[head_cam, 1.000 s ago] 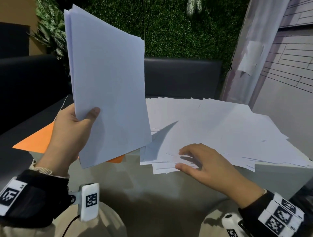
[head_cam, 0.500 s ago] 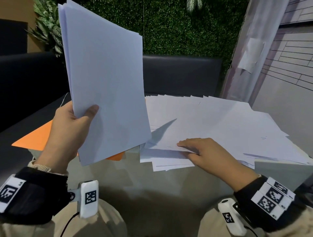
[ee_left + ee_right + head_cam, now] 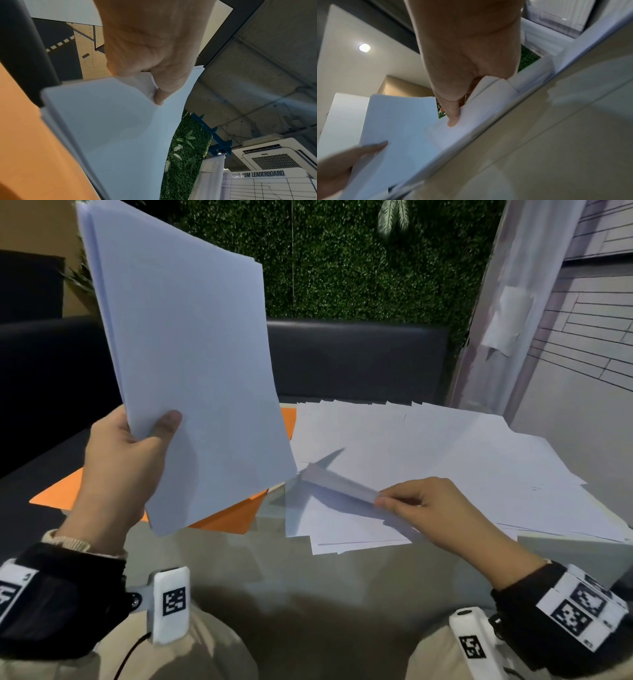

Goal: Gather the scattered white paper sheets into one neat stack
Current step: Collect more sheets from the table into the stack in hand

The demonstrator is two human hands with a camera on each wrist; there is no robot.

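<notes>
Left grip (image 3: 120, 460) clamps an upright paper stack (image 3: 191, 371); right grip (image 3: 421, 505) pinches one thin sheet (image 3: 339, 482) lifted off the glossy desk (image 3: 308, 594) by its near edge.

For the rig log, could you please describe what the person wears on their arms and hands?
Both hands are bare. Each arm has a dark sleeve with a cream knit cuff showing at the left wrist. White bands with black square markers wrap both forearms. White wrist cameras carry similar markers; a thin black cable trails from the left one.

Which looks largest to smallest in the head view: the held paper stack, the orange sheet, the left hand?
1. Paper stack, though nearness enlarges it.
2. Orange sheet, mostly hidden, so unsure.
3. Left hand.
</notes>
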